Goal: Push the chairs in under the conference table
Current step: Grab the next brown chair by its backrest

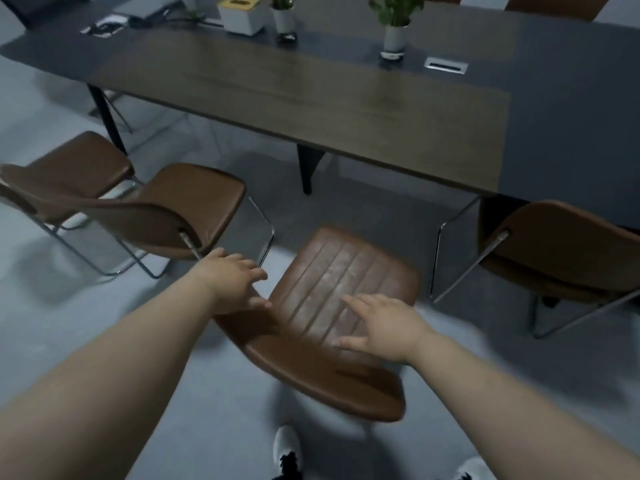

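Note:
A brown leather chair (332, 289) stands directly in front of me, out from the long dark conference table (311, 88), its seat facing the table. My left hand (239, 282) hovers with fingers spread at the left edge of its backrest. My right hand (384, 323) is spread over the backrest's right part, above the ribbed seat. Whether either hand touches the chair is unclear. Two more brown chairs (194, 199) (79, 164) stand pulled out at the left. Another chair (568, 244) sits at the right, close to the table edge.
On the table stand a white tissue box (240, 12), two small potted plants (394, 26) (284, 15) and a cable port (446, 65). Black table legs (306, 168) reach the grey floor. My white shoes (287, 448) show at the bottom edge.

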